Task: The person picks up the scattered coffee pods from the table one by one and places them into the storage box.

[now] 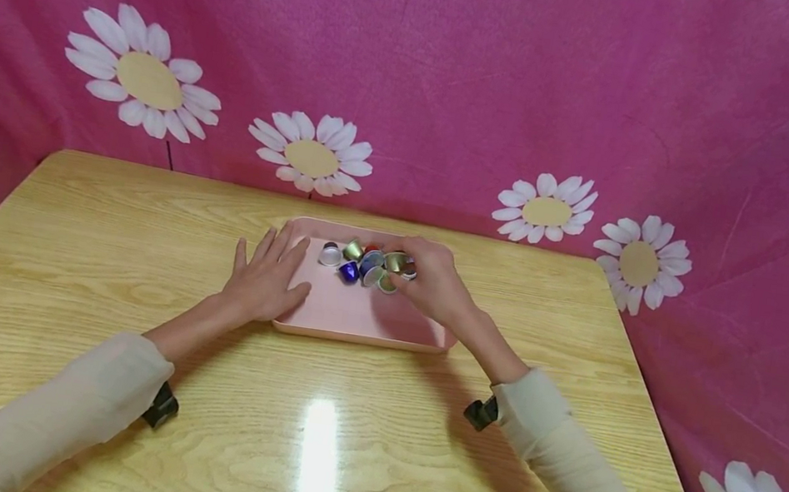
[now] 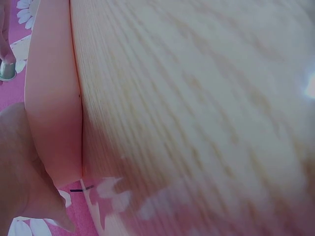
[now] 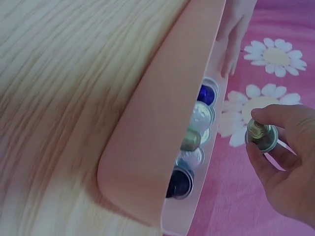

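Observation:
A pink tray [image 1: 336, 311] holds a cluster of coffee capsules in its far half. My right hand [image 1: 436, 284] pinches a gold-green capsule [image 3: 262, 136] between thumb and fingers, raised over the tray's right side. Near it in the tray are a shiny blue capsule [image 1: 349, 272], a green capsule [image 1: 353, 250] and several with their lids facing up. A dark capsule [image 3: 181, 183] shows by the tray wall in the right wrist view. My left hand [image 1: 259, 284] rests on the tray's left rim, its fingers spread and straight.
The tray stands on a light wooden table [image 1: 201, 437], towards its far edge. Behind hangs a pink curtain [image 1: 445, 102] printed with white daisies. A bright light reflection [image 1: 319, 471] lies on the tabletop in front.

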### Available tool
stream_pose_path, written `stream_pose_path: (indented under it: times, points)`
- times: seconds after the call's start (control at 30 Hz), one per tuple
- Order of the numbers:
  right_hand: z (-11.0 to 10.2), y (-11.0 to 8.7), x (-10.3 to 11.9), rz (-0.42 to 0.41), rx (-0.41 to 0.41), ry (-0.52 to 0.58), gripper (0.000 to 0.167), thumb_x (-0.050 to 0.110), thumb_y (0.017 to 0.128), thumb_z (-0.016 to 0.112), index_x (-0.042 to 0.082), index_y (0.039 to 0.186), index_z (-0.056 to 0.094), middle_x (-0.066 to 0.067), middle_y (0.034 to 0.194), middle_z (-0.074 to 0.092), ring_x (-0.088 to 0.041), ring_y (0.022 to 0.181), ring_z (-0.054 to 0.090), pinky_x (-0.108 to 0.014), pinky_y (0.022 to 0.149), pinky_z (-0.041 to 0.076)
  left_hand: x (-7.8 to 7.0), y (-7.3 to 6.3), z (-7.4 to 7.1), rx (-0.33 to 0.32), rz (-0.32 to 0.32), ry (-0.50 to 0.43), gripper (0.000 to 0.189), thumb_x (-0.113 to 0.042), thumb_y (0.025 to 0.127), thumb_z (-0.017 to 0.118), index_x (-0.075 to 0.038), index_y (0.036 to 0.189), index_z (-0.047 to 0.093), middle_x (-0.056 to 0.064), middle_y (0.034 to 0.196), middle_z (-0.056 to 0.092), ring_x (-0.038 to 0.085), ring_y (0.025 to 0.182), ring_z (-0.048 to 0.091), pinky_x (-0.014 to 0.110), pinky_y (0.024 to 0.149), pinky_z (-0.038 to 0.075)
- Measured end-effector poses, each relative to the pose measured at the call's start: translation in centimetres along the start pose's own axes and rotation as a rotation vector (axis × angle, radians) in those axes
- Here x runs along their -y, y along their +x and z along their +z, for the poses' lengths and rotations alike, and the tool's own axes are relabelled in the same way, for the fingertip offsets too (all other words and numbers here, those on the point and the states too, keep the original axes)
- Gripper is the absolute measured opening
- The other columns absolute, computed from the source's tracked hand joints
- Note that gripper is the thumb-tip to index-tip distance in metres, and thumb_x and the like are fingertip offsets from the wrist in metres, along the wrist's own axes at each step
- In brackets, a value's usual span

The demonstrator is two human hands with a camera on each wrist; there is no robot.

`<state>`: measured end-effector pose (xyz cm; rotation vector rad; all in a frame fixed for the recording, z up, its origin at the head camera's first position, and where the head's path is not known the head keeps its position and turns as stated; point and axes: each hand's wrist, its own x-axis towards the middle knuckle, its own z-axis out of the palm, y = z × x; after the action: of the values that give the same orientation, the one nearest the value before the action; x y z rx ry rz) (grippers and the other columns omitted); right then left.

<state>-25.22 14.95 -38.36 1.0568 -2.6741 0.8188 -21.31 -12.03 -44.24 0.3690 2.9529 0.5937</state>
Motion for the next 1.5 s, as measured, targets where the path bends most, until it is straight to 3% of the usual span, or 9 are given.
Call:
stream_pose_path:
  times: [0.13, 0.27, 0.37, 0.63, 1.03, 1.27, 1.5]
  points:
    - [0.8, 0.4, 0.3, -0.069, -0.058, -0.126, 0.03, 0.007, 0.075, 0.083, 0.01, 0.104, 0.076, 0.0, 0.092, 0.074, -0.015, 0.073, 0.066, -0.034, 0.069, 0.048, 0.0, 0.0, 0.0, -0.001, 0.0, -0.001, 0.075, -0.041, 0.1, 0.049, -0.007, 0.16, 0.02, 0.017, 0.166, -0.006, 0.042, 0.149, -0.002, 0.069, 0.11, -0.008]
    - [1.6, 0.6, 0.8, -0.052, 0.0, -0.024, 0.029, 0.003, 0.079, 0.082, 0.003, 0.107, 0.073, -0.005, 0.102, 0.073, -0.014, 0.081, 0.067, -0.028, 0.074, 0.052, 0.0, 0.0, 0.0, -0.006, 0.0, -0.006, 0.074, -0.04, 0.1, 0.049, -0.007, 0.159, 0.02, 0.017, 0.166, -0.005, 0.042, 0.149, -0.002, 0.069, 0.11, -0.008]
    - [2.2, 0.7, 1.2, -0.017, 0.067, 0.082, 0.03, -0.004, 0.081, 0.078, -0.003, 0.109, 0.069, -0.014, 0.112, 0.069, -0.021, 0.094, 0.065, -0.029, 0.081, 0.054, 0.0, 0.0, 0.1, -0.013, 0.0, -0.008, 0.073, -0.041, 0.1, 0.048, -0.007, 0.159, 0.02, 0.017, 0.166, -0.004, 0.042, 0.149, -0.002, 0.069, 0.11, -0.008]
    - [3.3, 1.4, 1.9, 0.008, 0.109, 0.018, 0.031, -0.001, 0.082, 0.077, 0.001, 0.113, 0.07, -0.013, 0.119, 0.066, -0.024, 0.108, 0.06, -0.035, 0.09, 0.051, 0.1, 0.0, 0.1, -0.013, -0.008, -0.011, 0.072, -0.043, 0.101, 0.044, -0.007, 0.159, 0.021, 0.017, 0.166, -0.003, 0.041, 0.15, -0.001, 0.07, 0.109, -0.008]
    - [4.5, 2.7, 2.5, 0.026, 0.159, -0.031, 0.034, 0.004, 0.085, 0.077, 0.004, 0.119, 0.069, -0.012, 0.115, 0.064, -0.022, 0.099, 0.061, -0.032, 0.084, 0.052, 0.1, 0.0, 0.0, -0.029, -0.008, -0.015, 0.07, -0.042, 0.102, 0.043, -0.008, 0.159, 0.021, 0.017, 0.166, -0.002, 0.041, 0.15, 0.0, 0.069, 0.11, -0.006]
    - [4.9, 3.5, 2.9, 0.044, 0.195, -0.044, 0.037, 0.006, 0.086, 0.078, 0.006, 0.121, 0.068, -0.011, 0.123, 0.064, -0.023, 0.113, 0.06, -0.034, 0.095, 0.049, 0.1, 0.1, 0.0, -0.026, -0.002, -0.018, 0.07, -0.041, 0.102, 0.044, -0.007, 0.159, 0.021, 0.017, 0.166, -0.001, 0.042, 0.149, 0.0, 0.07, 0.11, -0.006]
    - [5.5, 4.0, 2.9, 0.036, 0.216, -0.058, 0.035, 0.007, 0.086, 0.077, 0.008, 0.12, 0.068, -0.008, 0.123, 0.065, -0.021, 0.113, 0.061, -0.034, 0.095, 0.049, 0.2, -0.1, 0.1, -0.026, -0.002, -0.017, 0.071, -0.042, 0.102, 0.044, -0.008, 0.16, 0.021, 0.016, 0.166, -0.003, 0.041, 0.15, 0.0, 0.069, 0.11, -0.007]
